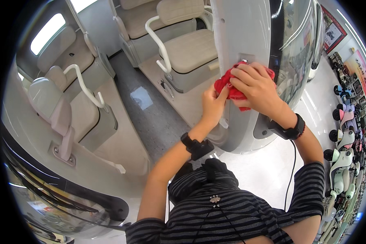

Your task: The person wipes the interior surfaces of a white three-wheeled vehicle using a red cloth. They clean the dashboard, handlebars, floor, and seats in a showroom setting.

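A red cloth is bunched against the grey door pillar of a small passenger vehicle. My right hand presses over it, fingers curled on the fabric. At the cloth's lower left edge, my left hand pinches it between thumb and fingers. A small metal fitting shows just above the cloth. Whatever part of the pillar lies beneath the fabric is hidden.
Inside the cabin are beige seats with white armrests and a grey floor aisle. A mirror juts from the left body panel. A black cable hangs by my right arm. Several scooters line the right side.
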Demonstrator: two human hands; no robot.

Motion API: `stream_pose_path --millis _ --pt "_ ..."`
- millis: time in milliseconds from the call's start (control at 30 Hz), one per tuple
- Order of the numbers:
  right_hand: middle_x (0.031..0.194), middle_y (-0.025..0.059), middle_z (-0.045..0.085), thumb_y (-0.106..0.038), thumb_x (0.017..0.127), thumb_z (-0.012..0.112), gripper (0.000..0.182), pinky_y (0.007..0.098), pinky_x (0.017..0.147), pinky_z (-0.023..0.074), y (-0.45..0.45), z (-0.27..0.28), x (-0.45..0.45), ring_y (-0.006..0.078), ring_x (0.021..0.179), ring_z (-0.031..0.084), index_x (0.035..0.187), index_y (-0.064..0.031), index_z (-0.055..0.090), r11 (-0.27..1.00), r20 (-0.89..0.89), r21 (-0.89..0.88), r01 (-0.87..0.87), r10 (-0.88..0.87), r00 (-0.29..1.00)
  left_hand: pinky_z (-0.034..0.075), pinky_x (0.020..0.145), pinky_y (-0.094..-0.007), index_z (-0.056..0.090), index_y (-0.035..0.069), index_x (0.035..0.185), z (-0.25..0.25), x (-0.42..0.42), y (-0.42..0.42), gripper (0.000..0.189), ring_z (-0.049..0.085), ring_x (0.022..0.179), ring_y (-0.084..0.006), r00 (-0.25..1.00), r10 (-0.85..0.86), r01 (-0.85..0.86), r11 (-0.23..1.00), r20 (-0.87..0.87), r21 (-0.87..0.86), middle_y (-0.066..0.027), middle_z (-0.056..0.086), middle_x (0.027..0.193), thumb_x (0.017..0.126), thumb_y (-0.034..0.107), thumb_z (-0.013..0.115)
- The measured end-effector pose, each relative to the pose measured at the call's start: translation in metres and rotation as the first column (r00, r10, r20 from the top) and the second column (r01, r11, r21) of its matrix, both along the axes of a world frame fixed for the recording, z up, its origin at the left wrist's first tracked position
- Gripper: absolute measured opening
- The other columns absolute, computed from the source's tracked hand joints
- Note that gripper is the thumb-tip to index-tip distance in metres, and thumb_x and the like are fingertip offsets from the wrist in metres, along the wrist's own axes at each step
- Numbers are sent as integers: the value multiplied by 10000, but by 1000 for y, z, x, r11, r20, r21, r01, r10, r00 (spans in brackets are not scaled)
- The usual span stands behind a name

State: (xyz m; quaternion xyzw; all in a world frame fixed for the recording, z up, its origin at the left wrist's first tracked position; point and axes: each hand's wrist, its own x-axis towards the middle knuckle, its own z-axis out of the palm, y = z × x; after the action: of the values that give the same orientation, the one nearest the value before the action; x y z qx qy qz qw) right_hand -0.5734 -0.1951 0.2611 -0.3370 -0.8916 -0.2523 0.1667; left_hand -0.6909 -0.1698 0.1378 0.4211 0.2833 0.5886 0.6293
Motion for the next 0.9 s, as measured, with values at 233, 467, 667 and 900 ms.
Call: stream_pose_path --millis 233,467,667,900 --pt "905 73 551 -276 519 692 407 385 969 347 0 -26 -4 243 955 505 823 -34 573 989 83 -144 -30 43 996 312 432 -187 593 47 950 -36 -11 -12 161 410 492 -21 979 -205 204 972 1 -113 38 516 642 920 185 517" --pt "1017 99 566 -259 548 718 400 426 988 363 -21 -73 6 256 1011 516 851 -28 594 989 -18 -149 21 -24 1000 393 476 -208 598 28 1006 -47 -26 -26 211 492 502 -66 912 -71 100 994 -403 51 -2 576 650 878 194 572" --pt "1199 107 488 -201 544 764 546 439 986 320 -50 -86 1 288 1113 453 1065 -117 625 981 -349 17 194 -176 921 432 528 -196 593 41 1020 -13 -38 -33 229 547 576 -60 871 35 44 988 -490 148 -22 621 719 861 205 603" --pt "1236 141 456 -166 598 755 598 421 923 334 -64 -84 -21 312 1094 447 1172 -148 589 888 -484 -33 458 -415 771 445 538 -272 575 -3 939 12 -28 -26 283 552 564 -112 939 3 34 995 -345 99 -77 631 702 838 256 626"
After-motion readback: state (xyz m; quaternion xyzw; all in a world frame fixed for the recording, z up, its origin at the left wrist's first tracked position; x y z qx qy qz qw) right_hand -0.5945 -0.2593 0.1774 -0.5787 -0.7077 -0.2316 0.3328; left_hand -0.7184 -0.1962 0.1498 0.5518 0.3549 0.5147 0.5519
